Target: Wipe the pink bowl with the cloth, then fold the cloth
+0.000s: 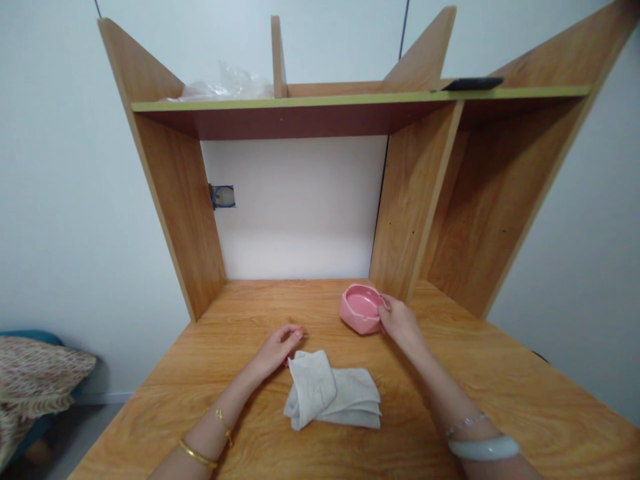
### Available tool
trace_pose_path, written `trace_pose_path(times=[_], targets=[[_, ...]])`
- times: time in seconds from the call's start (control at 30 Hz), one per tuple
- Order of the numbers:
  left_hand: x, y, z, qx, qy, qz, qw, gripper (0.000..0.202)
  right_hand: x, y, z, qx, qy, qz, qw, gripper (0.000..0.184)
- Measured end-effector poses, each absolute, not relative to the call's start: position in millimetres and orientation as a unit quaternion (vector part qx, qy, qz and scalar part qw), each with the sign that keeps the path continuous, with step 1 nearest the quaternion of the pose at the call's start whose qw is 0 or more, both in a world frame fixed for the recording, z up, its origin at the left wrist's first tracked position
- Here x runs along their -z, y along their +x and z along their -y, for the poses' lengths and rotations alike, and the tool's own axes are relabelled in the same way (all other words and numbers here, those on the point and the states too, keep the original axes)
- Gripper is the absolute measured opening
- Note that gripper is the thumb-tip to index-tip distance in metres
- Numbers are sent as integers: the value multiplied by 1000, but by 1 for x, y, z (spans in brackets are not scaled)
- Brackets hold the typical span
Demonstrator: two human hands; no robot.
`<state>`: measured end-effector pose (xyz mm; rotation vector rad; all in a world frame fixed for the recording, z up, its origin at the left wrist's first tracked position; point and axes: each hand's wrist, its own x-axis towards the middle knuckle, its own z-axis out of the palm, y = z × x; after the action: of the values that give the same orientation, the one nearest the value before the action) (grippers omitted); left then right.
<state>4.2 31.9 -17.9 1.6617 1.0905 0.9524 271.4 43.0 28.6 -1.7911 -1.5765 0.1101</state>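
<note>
My right hand grips the right rim of a pink faceted ashtray, with the thumb at the inside edge. The ashtray tilts toward me, so its round hollow shows; whether its base touches the desk I cannot tell. My left hand rests low over the desk, fingers loosely bent and apart, with nothing seen in them. Just in front of it lies a folded light grey cloth, one end turned over on top. The left fingertips are close to the cloth's upper left corner.
A wooden desk carries a hutch with side panels and an upper shelf. On that shelf lie clear plastic wrap and a flat black object. An open wall box shows behind. A patterned throw is at left.
</note>
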Motion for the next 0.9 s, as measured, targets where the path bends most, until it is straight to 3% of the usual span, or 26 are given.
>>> trace_pose_path(times=[0.33, 0.73, 0.9], targets=[[15, 3, -33, -412, 679, -444, 414, 40, -21, 293, -51, -29, -739, 585, 332, 31], [0, 7, -12, -326, 727, -411, 443, 39, -20, 292, -49, -25, -757, 583, 293, 30], [-6, 8, -5, -293, 745, -415, 432, 39, -36, 282, -40, -10, -779, 560, 282, 44]])
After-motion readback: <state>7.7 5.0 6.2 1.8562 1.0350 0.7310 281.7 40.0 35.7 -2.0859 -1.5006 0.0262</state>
